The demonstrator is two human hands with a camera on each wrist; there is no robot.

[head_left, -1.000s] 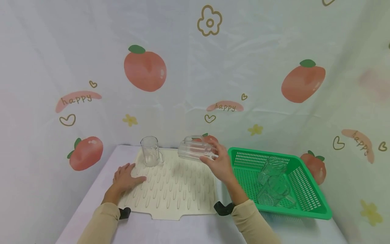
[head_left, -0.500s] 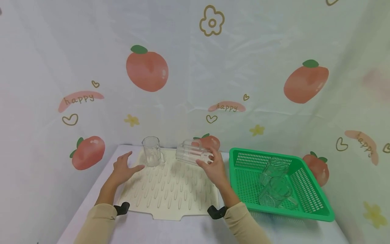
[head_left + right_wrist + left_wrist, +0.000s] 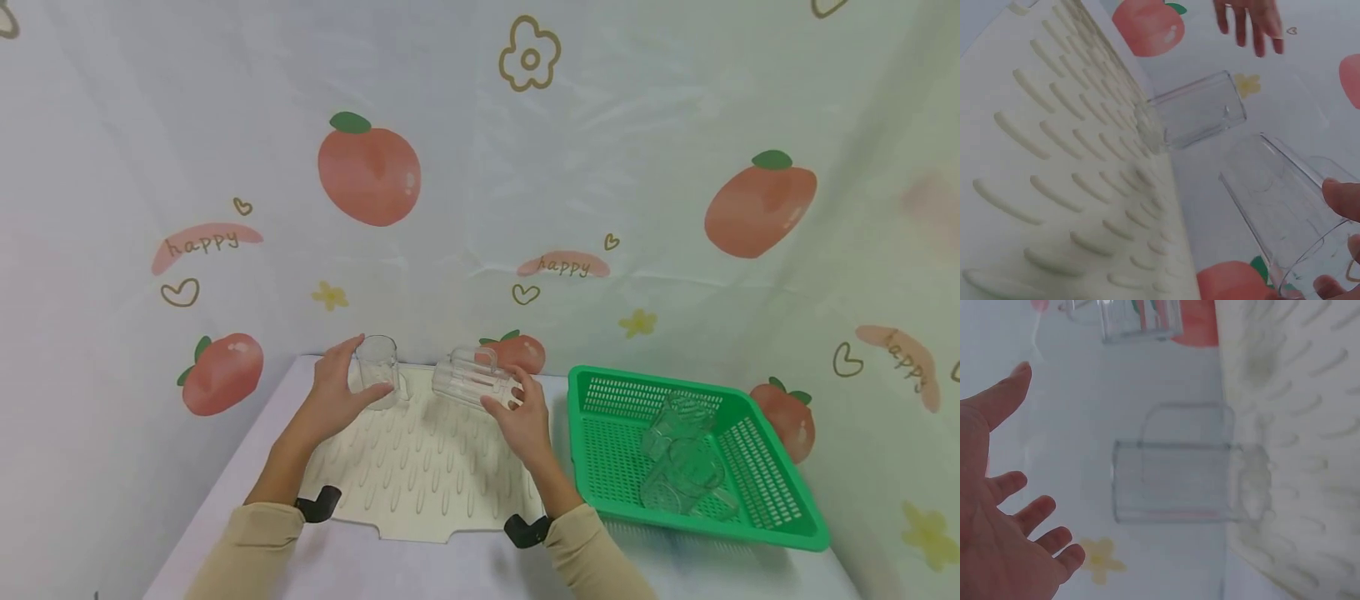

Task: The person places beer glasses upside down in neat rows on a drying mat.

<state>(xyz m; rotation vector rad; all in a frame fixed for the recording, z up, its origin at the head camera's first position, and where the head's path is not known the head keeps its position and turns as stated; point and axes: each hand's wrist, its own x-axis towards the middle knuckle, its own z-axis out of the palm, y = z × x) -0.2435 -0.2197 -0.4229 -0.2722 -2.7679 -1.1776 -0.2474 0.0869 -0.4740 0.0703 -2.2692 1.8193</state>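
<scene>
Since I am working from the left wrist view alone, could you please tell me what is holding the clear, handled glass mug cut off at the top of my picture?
Observer: The person's right hand grips that clear, handled glass mug.
Operator: Thank you; and what stands beyond the cream-coloured, ridged flat tray, on the person's right?
Observer: A green, rectangular basket with slotted walls, which looks like plastic.
Operator: May I ask what is inside it?
Observer: Two more clear glass mugs, one toward the back and one toward the front.
</scene>
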